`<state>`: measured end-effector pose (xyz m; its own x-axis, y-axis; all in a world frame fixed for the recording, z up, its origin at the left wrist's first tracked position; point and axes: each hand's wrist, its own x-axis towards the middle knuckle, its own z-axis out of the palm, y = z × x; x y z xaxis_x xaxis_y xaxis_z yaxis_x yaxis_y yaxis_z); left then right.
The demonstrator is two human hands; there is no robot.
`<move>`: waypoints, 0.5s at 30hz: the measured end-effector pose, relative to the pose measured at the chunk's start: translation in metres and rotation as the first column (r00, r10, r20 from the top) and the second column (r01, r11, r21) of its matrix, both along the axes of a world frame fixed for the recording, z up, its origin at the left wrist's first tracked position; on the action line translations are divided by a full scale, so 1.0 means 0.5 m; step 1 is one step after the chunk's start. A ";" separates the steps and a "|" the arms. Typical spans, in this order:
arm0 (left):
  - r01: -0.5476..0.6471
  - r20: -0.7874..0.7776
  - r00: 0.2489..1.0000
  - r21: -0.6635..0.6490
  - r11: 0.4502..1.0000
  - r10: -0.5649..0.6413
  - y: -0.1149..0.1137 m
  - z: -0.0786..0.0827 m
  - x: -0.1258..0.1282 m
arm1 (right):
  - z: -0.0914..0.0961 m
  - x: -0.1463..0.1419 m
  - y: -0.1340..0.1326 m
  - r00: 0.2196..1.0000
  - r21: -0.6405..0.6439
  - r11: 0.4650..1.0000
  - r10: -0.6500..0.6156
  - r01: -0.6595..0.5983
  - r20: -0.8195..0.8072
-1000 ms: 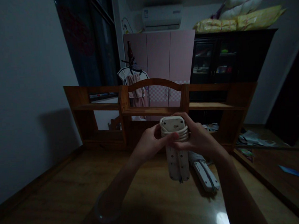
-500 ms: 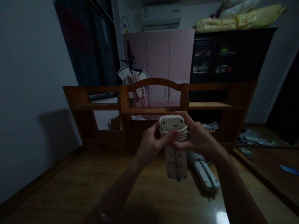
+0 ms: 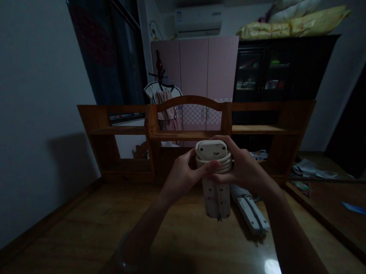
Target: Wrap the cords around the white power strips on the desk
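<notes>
Between my hands is a white power strip (image 3: 217, 202), held upright with its screwed back side toward me. Its white cord (image 3: 223, 164) is wound in several turns around the upper part. My left hand (image 3: 185, 173) grips the coils from the left, with the thumb pressed across them. From the right, my right hand (image 3: 238, 160) is closed around the top edge and the coils; some of its fingers are hidden behind the strip. A second white power strip (image 3: 251, 215), also wrapped in its cord, lies on the wooden surface below and right of the held one.
A wooden shelf unit (image 3: 189, 134) with an arched middle stands along the far side of the wooden surface (image 3: 114, 222). At the right runs a raised wooden edge (image 3: 325, 227), with a blue sheet (image 3: 355, 208) beyond it. A white wall (image 3: 37, 120) closes the left.
Almost nothing differs. Both hands keep the same hold on the power strip, which sits very slightly to the right in the picture.
</notes>
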<state>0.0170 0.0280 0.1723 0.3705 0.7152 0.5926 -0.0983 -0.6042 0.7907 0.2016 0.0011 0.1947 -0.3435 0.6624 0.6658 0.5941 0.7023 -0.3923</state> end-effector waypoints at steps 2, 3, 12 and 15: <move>0.038 0.055 0.998 -0.034 0.999 -0.036 -0.003 -0.003 0.009 | -0.001 -0.001 -0.001 0.997 0.038 0.997 -0.067 0.065 0.031; 0.049 0.084 0.995 -0.053 0.997 -0.044 -0.005 -0.006 0.015 | -0.002 -0.002 -0.002 0.992 0.062 0.992 -0.110 0.107 0.057; -0.160 0.245 0.955 -0.046 0.986 0.167 -0.004 -0.024 0.056 | -0.016 -0.028 0.009 0.949 0.181 0.957 -0.257 0.225 0.182; -0.177 0.208 0.961 -0.032 0.984 0.179 -0.002 -0.025 0.053 | -0.018 -0.025 0.012 0.967 0.121 0.973 -0.214 0.197 0.141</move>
<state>0.0436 0.0269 0.1599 0.1050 0.7663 0.6338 -0.1544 -0.6170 0.7717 0.1890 0.0068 0.1859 -0.3098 0.6584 0.6859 0.7768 0.5913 -0.2167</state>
